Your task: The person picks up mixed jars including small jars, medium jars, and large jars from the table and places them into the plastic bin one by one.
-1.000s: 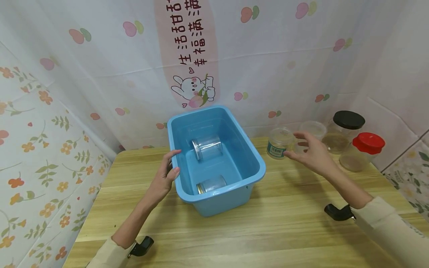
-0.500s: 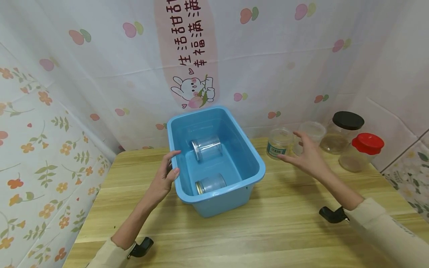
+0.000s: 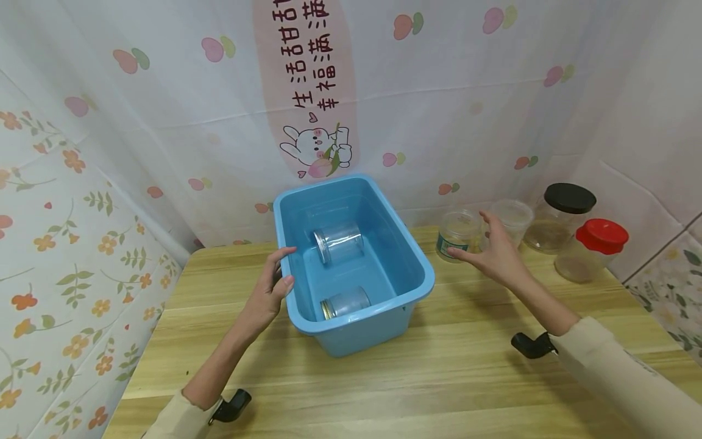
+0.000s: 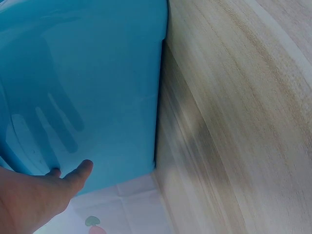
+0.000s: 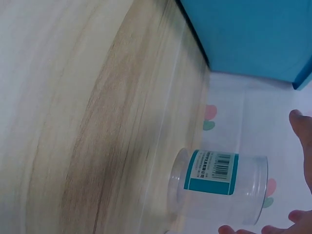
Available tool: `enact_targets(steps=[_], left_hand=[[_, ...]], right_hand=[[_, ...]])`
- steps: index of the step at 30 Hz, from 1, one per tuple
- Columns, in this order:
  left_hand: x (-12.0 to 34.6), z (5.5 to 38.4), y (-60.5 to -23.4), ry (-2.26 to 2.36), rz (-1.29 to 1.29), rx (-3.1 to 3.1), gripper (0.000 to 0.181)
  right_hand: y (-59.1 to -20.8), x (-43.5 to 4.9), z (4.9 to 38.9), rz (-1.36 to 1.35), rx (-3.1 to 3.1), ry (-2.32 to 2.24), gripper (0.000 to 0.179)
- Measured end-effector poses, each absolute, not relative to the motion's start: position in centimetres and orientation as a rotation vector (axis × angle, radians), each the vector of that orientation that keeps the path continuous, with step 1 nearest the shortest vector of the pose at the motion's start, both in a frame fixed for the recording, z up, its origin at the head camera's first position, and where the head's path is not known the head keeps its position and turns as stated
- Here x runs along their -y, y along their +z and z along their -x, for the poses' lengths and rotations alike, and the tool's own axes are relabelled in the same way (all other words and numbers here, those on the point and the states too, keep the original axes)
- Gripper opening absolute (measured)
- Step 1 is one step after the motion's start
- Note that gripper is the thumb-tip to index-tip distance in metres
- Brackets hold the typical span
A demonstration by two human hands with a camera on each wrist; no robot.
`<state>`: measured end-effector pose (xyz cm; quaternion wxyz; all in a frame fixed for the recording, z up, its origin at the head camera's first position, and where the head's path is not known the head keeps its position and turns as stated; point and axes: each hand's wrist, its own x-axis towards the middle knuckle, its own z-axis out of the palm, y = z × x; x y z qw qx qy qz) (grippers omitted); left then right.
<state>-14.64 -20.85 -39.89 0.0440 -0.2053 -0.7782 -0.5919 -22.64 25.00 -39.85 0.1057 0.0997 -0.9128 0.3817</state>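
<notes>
Wooden table (image 3: 428,378). On it, blue tub (image 3: 359,341); silver-rimmed jar (image 3: 342,243) and gold-rimmed jar (image 3: 352,301) lie sideways inside. My left hand (image 3: 267,296) rests at its left rim, thumb and forefinger apart. Tub's right: black-lidded jar (image 3: 553,221), red-lidded jar (image 3: 588,253), clear jar (image 3: 515,221), labelled jar (image 3: 457,231), upright. My right hand (image 3: 498,255) spreads near the last; contact, cannot tell.

There are two hands (image 3: 269,296), one blue tub (image 3: 364,341) and six jars (image 3: 344,242) (two inside the tub).

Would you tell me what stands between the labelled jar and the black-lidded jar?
The head view shows a clear container, partly hidden by the right hand, between the labelled jar and the black-lidded jar.
</notes>
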Motion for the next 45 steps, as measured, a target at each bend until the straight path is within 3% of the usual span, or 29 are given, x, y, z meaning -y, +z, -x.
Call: enact_targets(steps=[22,45], left_hand=[[20.9,14.6,-40.1,-1.818,0.652,2.367,0.052],[20.9,14.8,-40.0,-1.802,0.622,2.379,0.053]], right_hand=[[-40.5,-24.7,24.8,-0.266,2.690,1.170,0.114],[-42.4,-24.6,26.4,-0.107,2.585,1.524,0.114]])
